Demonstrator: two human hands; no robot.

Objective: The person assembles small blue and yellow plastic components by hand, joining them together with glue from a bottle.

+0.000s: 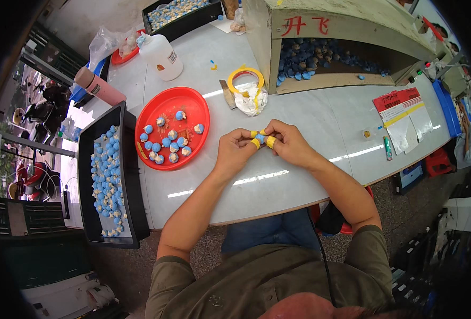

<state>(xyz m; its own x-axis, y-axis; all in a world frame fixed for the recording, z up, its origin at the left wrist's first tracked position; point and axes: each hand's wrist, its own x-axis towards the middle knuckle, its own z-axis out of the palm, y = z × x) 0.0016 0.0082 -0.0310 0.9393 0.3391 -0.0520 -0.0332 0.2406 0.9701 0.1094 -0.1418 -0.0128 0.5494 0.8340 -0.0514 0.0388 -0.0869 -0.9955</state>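
My left hand (238,150) and my right hand (287,142) meet over the middle of the table. Between their fingertips they pinch one small blue piece (260,139), mostly hidden by the fingers. Yellow tape wraps the thumb and a finger of each hand. Left of my hands lies a round red plate (201,137) with several small blue-and-cream figurine pieces (173,146) on it. Beyond my hands is a roll of yellow tape (233,80), resting by a crumpled white wad (251,102) and a flat scraper-like tool (227,94).
A black tray (131,175) of many blue pieces stands at the left edge. Behind are a white plastic bottle (162,57), a pink flask (101,87) and another full black tray (190,26). An open-fronted box (328,87) holds blue pieces. Red-and-white packaging (400,106) and a green tube (387,148) lie right.
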